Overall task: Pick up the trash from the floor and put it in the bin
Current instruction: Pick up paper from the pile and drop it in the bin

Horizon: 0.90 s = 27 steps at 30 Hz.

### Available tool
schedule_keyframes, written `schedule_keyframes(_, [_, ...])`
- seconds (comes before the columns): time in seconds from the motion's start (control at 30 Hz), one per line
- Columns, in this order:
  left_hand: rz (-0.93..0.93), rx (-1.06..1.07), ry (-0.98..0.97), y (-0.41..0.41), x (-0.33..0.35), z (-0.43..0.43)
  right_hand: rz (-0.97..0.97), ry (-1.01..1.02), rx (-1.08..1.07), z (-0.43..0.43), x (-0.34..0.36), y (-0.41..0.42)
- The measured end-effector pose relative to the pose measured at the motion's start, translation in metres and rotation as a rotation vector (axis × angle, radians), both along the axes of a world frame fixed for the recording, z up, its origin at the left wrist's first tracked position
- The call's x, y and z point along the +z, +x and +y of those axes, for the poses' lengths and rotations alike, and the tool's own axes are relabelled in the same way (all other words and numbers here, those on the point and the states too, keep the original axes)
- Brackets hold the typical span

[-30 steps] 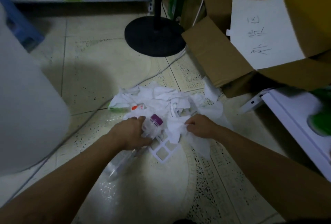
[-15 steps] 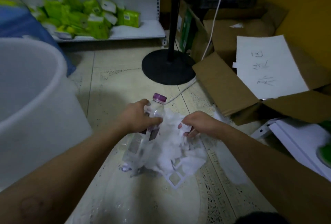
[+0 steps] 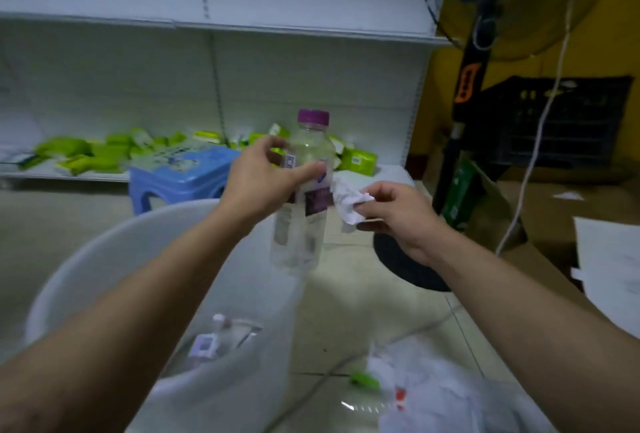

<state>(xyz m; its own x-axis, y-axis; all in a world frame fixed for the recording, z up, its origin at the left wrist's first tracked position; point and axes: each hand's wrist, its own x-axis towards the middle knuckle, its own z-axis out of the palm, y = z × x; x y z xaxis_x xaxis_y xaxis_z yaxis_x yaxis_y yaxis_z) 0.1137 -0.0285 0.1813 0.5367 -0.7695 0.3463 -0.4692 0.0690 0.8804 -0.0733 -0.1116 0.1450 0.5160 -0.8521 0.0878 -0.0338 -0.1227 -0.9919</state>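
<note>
My left hand [image 3: 263,179] grips a clear plastic bottle [image 3: 304,210] with a purple cap, held upright in the air beside the far right rim of the white bin [image 3: 86,262]. My right hand [image 3: 398,214] pinches a crumpled white paper wad [image 3: 348,202] just right of the bottle. The bin stands at lower left and holds some trash, a small bottle among it [image 3: 221,339]. More white paper and wrappers [image 3: 433,394] lie on the floor at lower right.
A blue stool [image 3: 180,172] stands behind the bin. White shelves with green packs [image 3: 86,155] line the back. A black fan stand and base [image 3: 408,266] sit right of centre, with cardboard boxes [image 3: 540,210] and a cord [image 3: 530,169] at right.
Both hands rose from the floor pile to chest height and toward the bin. The bottle came up in my left hand, a paper wad in my right; the view tilted upward.
</note>
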Motion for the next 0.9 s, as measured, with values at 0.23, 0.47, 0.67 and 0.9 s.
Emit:
schedule_keyframes(0.23, [-0.263, 0.288, 0.196, 0.1, -0.029, 0.054, 0.474, -0.414, 0.292, 0.053, -0.015, 0.117])
schedule_keyframes(0.47, [-0.485, 0.095, 0.408, 0.072, -0.09, 0.054, 0.88, -0.659, 0.266, 0.051, -0.03, 0.092])
schedule_keyframes(0.67, [-0.61, -0.093, 0.306, -0.014, -0.073, 0.012, 0.833, -0.613, 0.253, 0.027, -0.032, 0.013])
schedule_keyframes(0.9, [-0.728, -0.397, 0.327, -0.119, -0.113, -0.022, 0.859, -0.442, -0.038, 0.001, -0.072, -0.165])
